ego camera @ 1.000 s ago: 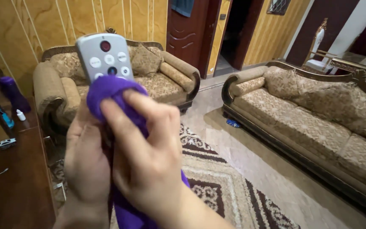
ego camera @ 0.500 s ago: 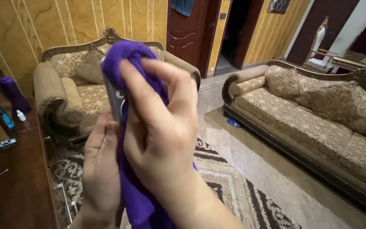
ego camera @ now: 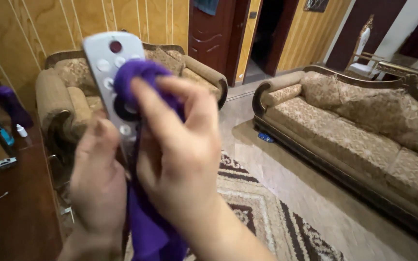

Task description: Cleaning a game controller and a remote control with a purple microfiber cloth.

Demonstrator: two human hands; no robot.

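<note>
Fingers (ego camera: 170, 104) of the right hand (ego camera: 180, 159) press a purple cloth (ego camera: 143, 77) on the remote (ego camera: 112, 72) clasped in the left hand (ego camera: 97, 183)

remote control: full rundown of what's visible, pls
The remote control is a slim, pale grey handset, apparently plastic, with rounded top corners. A dark red round button sits near its top, with pale round buttons below and a dark ring control lower down. It is held roughly upright, face toward the camera, slightly motion-blurred. The left hand holds its lower end, which is hidden. The right hand presses a purple cloth against its face, covering the right side and lower part.
</note>
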